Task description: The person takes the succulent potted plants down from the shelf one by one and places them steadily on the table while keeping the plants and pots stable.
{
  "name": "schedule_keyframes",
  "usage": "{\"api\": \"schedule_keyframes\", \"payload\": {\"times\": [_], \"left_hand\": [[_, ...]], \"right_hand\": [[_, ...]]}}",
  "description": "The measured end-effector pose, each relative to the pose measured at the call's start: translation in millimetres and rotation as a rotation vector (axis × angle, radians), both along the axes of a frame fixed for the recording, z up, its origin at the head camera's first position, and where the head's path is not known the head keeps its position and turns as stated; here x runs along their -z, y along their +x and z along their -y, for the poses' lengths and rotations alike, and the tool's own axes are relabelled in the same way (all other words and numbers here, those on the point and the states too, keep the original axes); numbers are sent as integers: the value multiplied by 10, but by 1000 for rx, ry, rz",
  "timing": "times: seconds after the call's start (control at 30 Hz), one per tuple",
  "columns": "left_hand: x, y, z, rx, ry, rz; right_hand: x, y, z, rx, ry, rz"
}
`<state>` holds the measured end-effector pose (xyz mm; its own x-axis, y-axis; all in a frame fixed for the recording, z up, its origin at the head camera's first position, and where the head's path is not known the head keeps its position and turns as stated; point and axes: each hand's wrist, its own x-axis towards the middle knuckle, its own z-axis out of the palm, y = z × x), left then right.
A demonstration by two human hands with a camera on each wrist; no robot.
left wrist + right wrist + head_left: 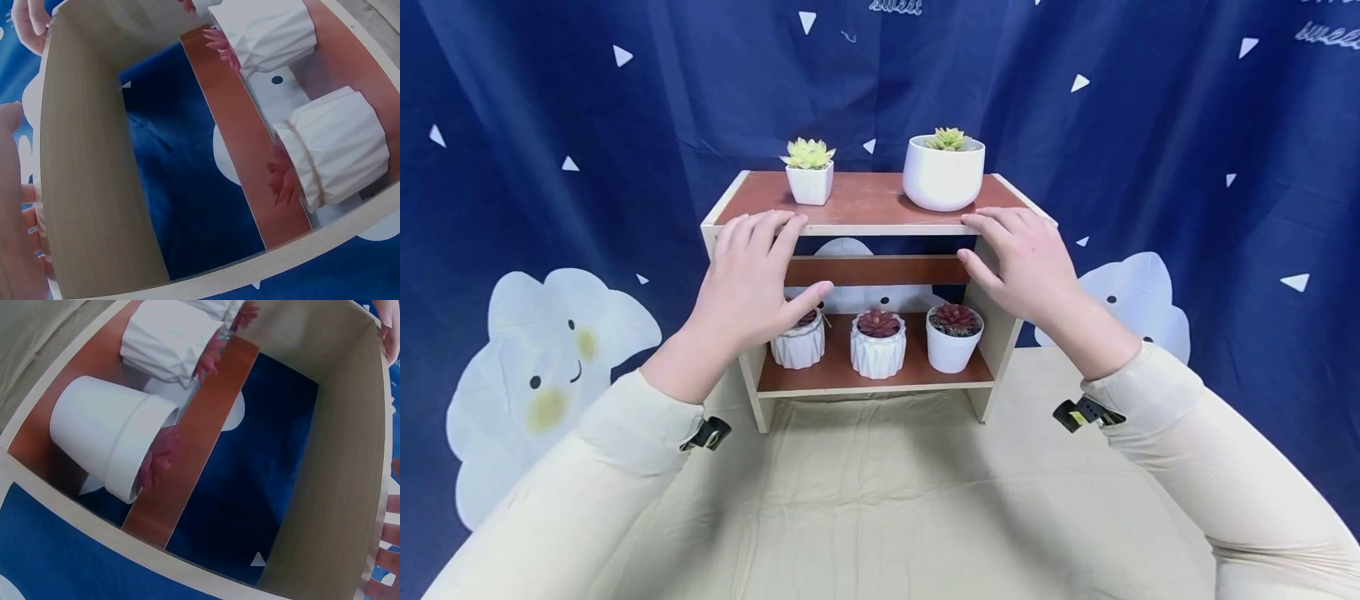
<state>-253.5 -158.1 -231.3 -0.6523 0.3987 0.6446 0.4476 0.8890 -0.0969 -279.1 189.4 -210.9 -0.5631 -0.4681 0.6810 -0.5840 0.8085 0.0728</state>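
Note:
A small two-tier shelf (868, 192) with a brown top and pale edges stands ahead of me. My left hand (737, 279) rests its fingertips on the left part of the top's front edge, thumb spread below. Toward the right end of that edge, my right hand (1030, 258) touches it with its fingers extended. Neither hand grips a pot. Behind the left fingers is a small square white pot (809, 185) with a green succulent. A larger round white pot (943, 175), also with a green succulent, stands behind the right fingers.
Three white pots with red succulents line the lower board: one tied with twine (340, 150), a ridged one (878, 354) and a smooth tapered one (94, 428). Beige cloth (865, 500) covers the surface in front. A blue curtain (715, 100) hangs behind.

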Motion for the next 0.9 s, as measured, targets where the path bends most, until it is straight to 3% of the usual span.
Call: {"api": "schedule_keyframes", "payload": {"times": [0.53, 0.73, 0.9], "left_hand": [[-78, -58, 19, 47, 17, 22], [-72, -44, -1, 22, 33, 36], [-60, -30, -16, 7, 30, 25]], "right_hand": [[17, -41, 24, -8, -62, -30], [-17, -64, 77, 10, -144, -16], [-90, -78, 131, 71, -242, 2]]}}
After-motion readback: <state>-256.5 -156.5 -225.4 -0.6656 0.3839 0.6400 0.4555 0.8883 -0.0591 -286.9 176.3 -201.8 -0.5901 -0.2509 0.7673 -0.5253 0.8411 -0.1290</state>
